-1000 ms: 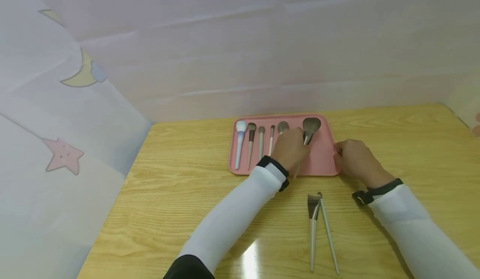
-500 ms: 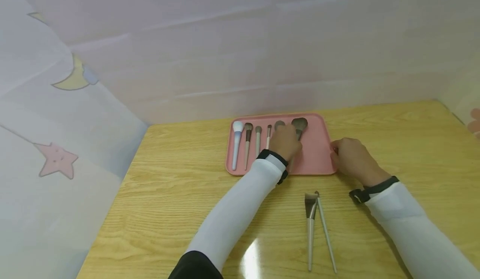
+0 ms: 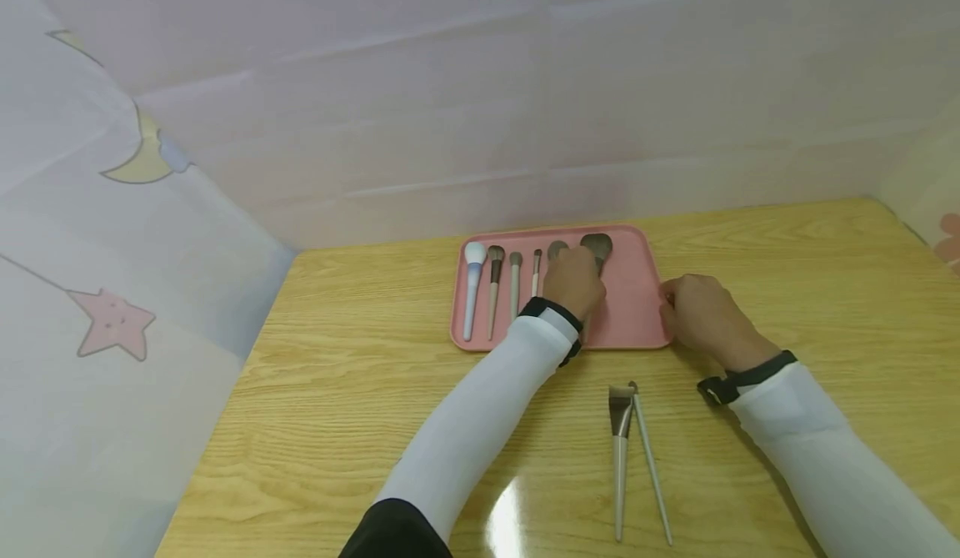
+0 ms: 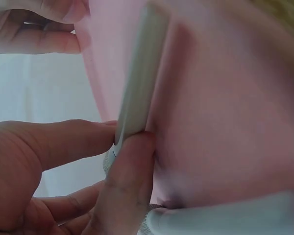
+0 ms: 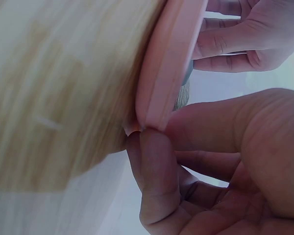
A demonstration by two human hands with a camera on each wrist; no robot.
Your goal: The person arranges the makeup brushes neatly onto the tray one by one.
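Altogether six brushes (image 3: 515, 284) on tray (image 3: 633, 308) – two (image 3: 621, 449) off

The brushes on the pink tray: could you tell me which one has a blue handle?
It is the leftmost brush on the pink tray, with a white fluffy head; the other brushes there have grey or pinkish handles and darker bristles.

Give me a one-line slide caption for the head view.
Left hand pinches a large brush on the pink tray; right hand grips the tray's right edge.
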